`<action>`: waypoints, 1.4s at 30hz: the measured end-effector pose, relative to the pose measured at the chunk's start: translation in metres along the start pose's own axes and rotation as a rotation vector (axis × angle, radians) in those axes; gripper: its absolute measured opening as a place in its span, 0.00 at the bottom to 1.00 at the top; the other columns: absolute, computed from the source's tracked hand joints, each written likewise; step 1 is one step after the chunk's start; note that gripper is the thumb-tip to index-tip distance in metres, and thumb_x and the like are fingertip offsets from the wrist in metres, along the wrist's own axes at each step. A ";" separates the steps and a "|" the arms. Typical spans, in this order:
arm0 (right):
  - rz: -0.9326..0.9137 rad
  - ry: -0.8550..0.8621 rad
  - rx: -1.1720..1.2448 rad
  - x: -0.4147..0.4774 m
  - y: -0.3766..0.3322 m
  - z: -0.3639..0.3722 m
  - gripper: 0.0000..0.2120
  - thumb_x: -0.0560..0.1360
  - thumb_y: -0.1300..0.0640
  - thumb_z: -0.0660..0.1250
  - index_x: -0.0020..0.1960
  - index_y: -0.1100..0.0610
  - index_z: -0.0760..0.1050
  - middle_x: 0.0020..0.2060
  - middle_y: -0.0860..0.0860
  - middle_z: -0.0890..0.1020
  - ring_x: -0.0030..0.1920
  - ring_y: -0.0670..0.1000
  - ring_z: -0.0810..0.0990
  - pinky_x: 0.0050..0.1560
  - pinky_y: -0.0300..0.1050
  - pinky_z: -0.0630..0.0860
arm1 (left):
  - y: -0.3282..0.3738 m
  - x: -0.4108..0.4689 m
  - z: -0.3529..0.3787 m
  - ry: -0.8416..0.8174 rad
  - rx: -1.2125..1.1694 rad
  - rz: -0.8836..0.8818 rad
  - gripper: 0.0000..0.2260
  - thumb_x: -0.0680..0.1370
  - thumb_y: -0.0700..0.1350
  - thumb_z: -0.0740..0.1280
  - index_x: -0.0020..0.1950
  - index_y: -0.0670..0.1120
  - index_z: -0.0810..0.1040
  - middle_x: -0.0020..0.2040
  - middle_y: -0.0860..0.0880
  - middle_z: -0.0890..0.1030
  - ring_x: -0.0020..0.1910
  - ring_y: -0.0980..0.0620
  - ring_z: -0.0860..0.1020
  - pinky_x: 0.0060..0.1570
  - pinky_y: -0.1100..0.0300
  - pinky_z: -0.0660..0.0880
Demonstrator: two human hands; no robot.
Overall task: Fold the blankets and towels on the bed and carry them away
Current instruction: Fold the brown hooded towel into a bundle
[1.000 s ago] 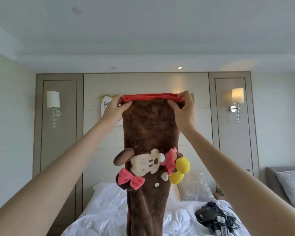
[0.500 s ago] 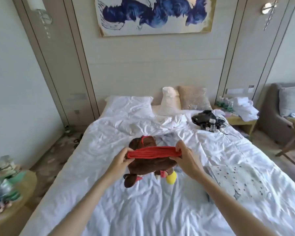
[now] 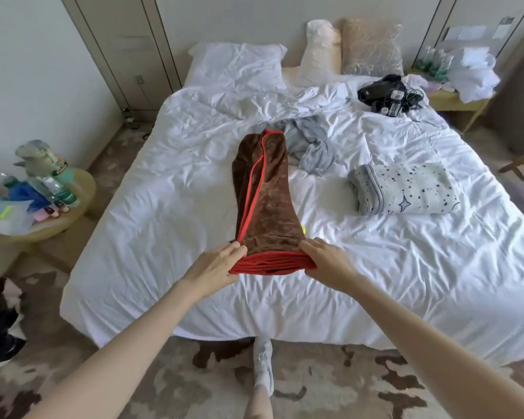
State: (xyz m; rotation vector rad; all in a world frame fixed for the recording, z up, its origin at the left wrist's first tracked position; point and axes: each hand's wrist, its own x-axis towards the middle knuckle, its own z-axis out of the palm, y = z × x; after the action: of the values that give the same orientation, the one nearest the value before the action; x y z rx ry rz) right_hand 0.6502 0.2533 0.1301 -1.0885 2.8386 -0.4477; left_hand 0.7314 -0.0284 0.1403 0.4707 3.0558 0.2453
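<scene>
A brown blanket with red trim (image 3: 268, 201) lies in a long narrow strip down the middle of the white bed (image 3: 152, 213). My left hand (image 3: 217, 266) pinches the near left corner of its red edge. At the near right corner, my right hand (image 3: 328, 260) pinches the same edge. A folded pale blanket with star dots (image 3: 403, 189) rests on the bed to the right. A crumpled grey cloth (image 3: 313, 145) lies just beyond the brown blanket.
Pillows (image 3: 239, 63) line the headboard. Black electronics and cables (image 3: 387, 92) sit at the bed's far right. A round side table (image 3: 73, 213) with bottles stands on the left. A nightstand (image 3: 454, 99) with white cloths is at the right. My foot (image 3: 262, 367) is on the patterned carpet.
The brown blanket hung upright from my raised hands, then came down. It now lies stretched out flat on the bed, plush decorations hidden underneath, and my hands still hold the near edge.
</scene>
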 end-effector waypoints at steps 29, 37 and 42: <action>0.366 -0.257 0.281 0.129 0.041 0.109 0.14 0.78 0.64 0.61 0.62 0.56 0.71 0.59 0.51 0.76 0.50 0.51 0.79 0.44 0.52 0.80 | -0.093 0.108 0.108 -0.133 -0.354 -0.268 0.08 0.81 0.41 0.60 0.59 0.46 0.75 0.58 0.52 0.74 0.52 0.53 0.75 0.41 0.58 0.70; 0.436 -0.013 0.433 0.286 0.090 0.069 0.12 0.76 0.65 0.60 0.58 0.56 0.74 0.52 0.48 0.78 0.47 0.49 0.78 0.44 0.48 0.78 | -0.182 0.253 0.053 0.071 -0.577 -0.442 0.07 0.81 0.41 0.60 0.55 0.47 0.77 0.54 0.53 0.78 0.48 0.54 0.77 0.47 0.58 0.74; 0.472 -0.013 0.492 0.378 0.139 0.076 0.12 0.76 0.66 0.59 0.57 0.57 0.75 0.54 0.50 0.79 0.49 0.50 0.78 0.49 0.49 0.78 | -0.240 0.340 0.061 0.091 -0.691 -0.536 0.07 0.82 0.41 0.61 0.53 0.46 0.78 0.53 0.50 0.81 0.48 0.52 0.79 0.49 0.57 0.77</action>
State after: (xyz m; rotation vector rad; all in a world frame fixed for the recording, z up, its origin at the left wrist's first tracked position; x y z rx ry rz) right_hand 0.2912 0.0817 0.0319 -0.3228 2.6225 -1.0009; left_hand 0.3407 -0.1422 0.0358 -0.3922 2.7629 1.2286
